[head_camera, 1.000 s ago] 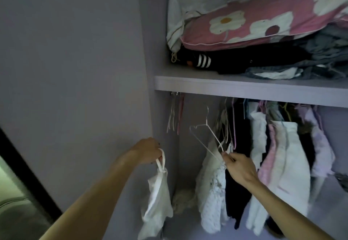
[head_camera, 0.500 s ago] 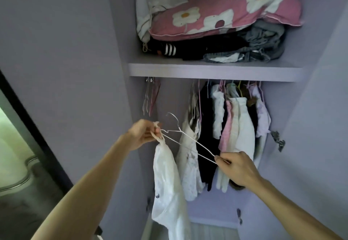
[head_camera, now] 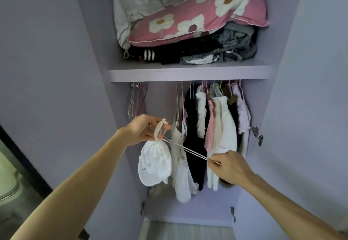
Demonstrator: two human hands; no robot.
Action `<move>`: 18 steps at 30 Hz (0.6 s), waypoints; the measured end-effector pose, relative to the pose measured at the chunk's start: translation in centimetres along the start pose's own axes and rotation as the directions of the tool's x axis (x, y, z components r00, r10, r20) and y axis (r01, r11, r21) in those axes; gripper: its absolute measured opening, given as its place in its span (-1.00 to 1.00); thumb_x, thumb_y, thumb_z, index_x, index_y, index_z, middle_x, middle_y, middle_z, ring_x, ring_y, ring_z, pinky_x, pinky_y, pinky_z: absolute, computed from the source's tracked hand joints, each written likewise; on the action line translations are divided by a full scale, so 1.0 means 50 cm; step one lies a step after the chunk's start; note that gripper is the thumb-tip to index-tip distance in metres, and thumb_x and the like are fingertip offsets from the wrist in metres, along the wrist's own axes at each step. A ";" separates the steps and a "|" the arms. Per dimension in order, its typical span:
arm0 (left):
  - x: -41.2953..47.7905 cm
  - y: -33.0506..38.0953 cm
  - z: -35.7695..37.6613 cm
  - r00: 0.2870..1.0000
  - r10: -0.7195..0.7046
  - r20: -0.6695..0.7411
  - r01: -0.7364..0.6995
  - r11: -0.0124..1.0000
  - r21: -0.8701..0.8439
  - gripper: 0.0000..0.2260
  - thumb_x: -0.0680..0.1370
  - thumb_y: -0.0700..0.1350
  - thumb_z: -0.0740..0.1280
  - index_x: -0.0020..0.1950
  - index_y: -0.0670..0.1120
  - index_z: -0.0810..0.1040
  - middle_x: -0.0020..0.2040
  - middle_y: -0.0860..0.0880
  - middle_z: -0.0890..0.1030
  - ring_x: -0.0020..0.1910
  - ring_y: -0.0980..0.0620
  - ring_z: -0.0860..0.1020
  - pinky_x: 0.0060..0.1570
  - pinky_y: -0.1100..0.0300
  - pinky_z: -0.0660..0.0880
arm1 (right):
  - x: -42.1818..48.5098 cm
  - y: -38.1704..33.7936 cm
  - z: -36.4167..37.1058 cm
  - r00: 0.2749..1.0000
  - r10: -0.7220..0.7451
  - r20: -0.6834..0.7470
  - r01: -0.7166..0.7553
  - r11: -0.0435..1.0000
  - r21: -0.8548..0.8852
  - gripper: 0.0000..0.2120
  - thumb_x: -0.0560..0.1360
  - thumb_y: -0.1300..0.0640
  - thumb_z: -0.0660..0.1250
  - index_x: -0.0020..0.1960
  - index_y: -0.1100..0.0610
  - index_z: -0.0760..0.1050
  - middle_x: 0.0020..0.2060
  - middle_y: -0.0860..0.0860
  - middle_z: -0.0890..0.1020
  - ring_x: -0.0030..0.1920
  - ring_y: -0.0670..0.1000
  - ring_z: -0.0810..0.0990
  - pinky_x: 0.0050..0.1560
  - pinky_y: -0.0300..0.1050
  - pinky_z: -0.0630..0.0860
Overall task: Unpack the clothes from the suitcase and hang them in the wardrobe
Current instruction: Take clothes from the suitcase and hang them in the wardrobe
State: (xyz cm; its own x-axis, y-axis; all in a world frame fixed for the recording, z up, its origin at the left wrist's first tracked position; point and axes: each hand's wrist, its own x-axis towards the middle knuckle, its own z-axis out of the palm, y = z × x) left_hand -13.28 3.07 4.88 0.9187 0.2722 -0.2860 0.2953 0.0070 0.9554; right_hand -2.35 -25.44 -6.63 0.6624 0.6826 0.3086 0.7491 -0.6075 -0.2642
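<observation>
Two hands before the wardrobe, a white garment between them.
My left hand curls its fingers and pinches the garment's strap, the garment hanging free near the left wall; a wire hanger runs from the strap to my right hand, which pinches its end. Under the shelf edge, open room shows between the spare hangers and the hanging clothes.

End of hanger inside right grip
</observation>
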 end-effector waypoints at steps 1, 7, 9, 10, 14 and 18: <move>0.002 0.002 0.005 1.000 0.006 -0.022 -0.005 0.998 0.060 -0.63 0.52 -0.36 0.10 0.21 -0.20 0.58 0.08 -0.14 0.70 -0.15 -0.13 0.67 0.08 -0.01 0.60 | 0.003 0.001 0.000 1.000 0.010 0.009 -0.010 0.999 0.054 -0.48 0.51 -0.07 0.25 -0.48 0.05 0.07 -0.62 0.03 0.18 -0.53 0.01 0.15 -0.49 -0.15 0.11; 0.029 -0.002 0.035 0.963 0.211 -0.168 -0.080 0.819 0.568 -0.61 0.52 -0.34 0.11 0.08 0.02 0.62 -0.04 0.02 0.64 -0.17 0.05 0.71 0.05 0.01 0.60 | 0.026 -0.006 -0.026 0.991 0.058 0.122 -0.105 0.901 0.422 -0.48 0.55 0.05 0.32 -0.44 0.18 0.15 -0.55 0.01 0.20 -0.48 -0.05 0.15 -0.45 -0.21 0.16; 0.027 0.003 0.029 0.945 0.267 -0.187 -0.096 0.775 0.625 -0.75 0.55 -0.23 0.22 0.02 0.10 0.59 -0.12 0.05 0.67 -0.19 0.13 0.68 0.00 0.09 0.59 | 0.028 -0.012 -0.029 0.988 0.068 0.138 -0.126 0.872 0.473 -0.49 0.55 0.06 0.33 -0.43 0.23 0.16 -0.53 0.03 0.21 -0.47 -0.05 0.16 -0.46 -0.23 0.15; 0.024 0.006 0.022 0.944 0.279 -0.179 -0.100 0.753 0.650 -0.81 0.55 -0.18 0.28 0.01 0.10 0.59 -0.15 0.06 0.67 -0.17 0.15 0.66 -0.02 0.18 0.55 | 0.027 -0.012 -0.028 0.987 0.070 0.145 -0.132 0.864 0.485 -0.49 0.55 0.06 0.33 -0.43 0.23 0.16 -0.53 0.04 0.21 -0.48 -0.05 0.16 -0.46 -0.24 0.15; 0.019 0.003 -0.003 0.948 0.290 -0.134 -0.110 0.691 0.714 -0.93 0.55 0.04 0.39 -0.01 0.08 0.62 -0.06 0.14 0.65 0.03 0.13 0.59 -0.01 0.30 0.41 | 0.023 -0.011 -0.014 0.979 0.085 0.185 -0.171 0.836 0.522 -0.48 0.56 0.03 0.33 -0.42 0.20 0.15 -0.52 0.00 0.20 -0.47 -0.06 0.18 -0.41 -0.18 0.19; 0.027 0.004 0.000 0.897 0.377 -0.233 -0.061 0.625 0.778 -0.76 0.62 0.11 0.26 0.20 0.04 0.56 0.09 0.07 0.61 0.12 0.02 0.54 0.04 0.23 0.37 | 0.036 -0.039 -0.002 0.973 0.085 0.214 -0.194 0.801 0.566 -0.48 0.57 0.00 0.31 -0.42 0.15 0.14 -0.51 -0.03 0.18 -0.44 -0.04 0.18 -0.37 -0.12 0.20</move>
State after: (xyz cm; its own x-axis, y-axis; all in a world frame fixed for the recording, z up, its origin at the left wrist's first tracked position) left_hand -11.98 3.45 4.66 0.8739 0.4709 0.1207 0.3329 -0.7607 0.5572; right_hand -2.61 -23.08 -5.48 0.7097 0.6996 0.0824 0.4754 -0.3893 -0.7889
